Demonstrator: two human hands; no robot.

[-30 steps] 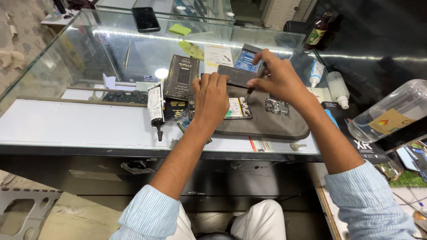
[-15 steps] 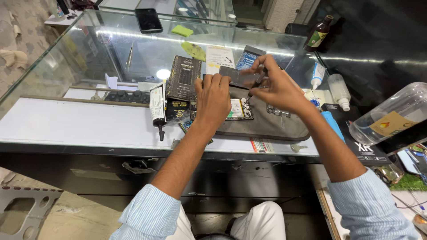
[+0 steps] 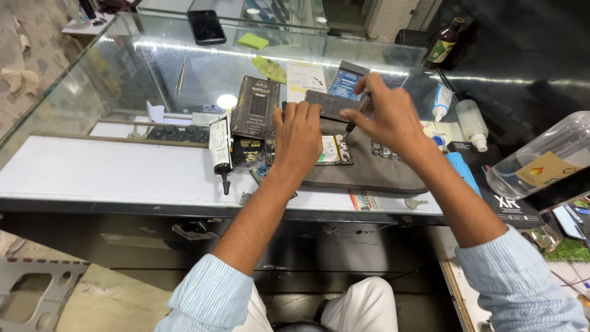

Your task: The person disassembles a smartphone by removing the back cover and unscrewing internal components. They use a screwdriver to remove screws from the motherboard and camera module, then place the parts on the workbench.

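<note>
Our right hand (image 3: 387, 120) has lifted a bit and slid toward the upper middle of the frame since a moment ago. Now it pinches a thin dark tool (image 3: 355, 120) between thumb and fingers, and the tip points down at the open phone (image 3: 332, 149). Before, this hand lay lower, closer to the flat dark part.

Our left hand (image 3: 299, 136) has stayed in almost the same spot. It is pressed down with fingers spread, and its fingertips hold the flat dark panel (image 3: 327, 103) by the near edge. The panel sits tilted up, just above the open phone, in the middle of the frame.

We think this means the phone is held steady while the tool goes in to work on it.

The phone rests on a grey mat (image 3: 381, 169) on the white counter (image 3: 92, 172). Left of our left hand lies a glue tube (image 3: 219, 147) with a black tip, beside a dark box (image 3: 255, 107). At the upper right stands a brown bottle (image 3: 444, 43).
</note>
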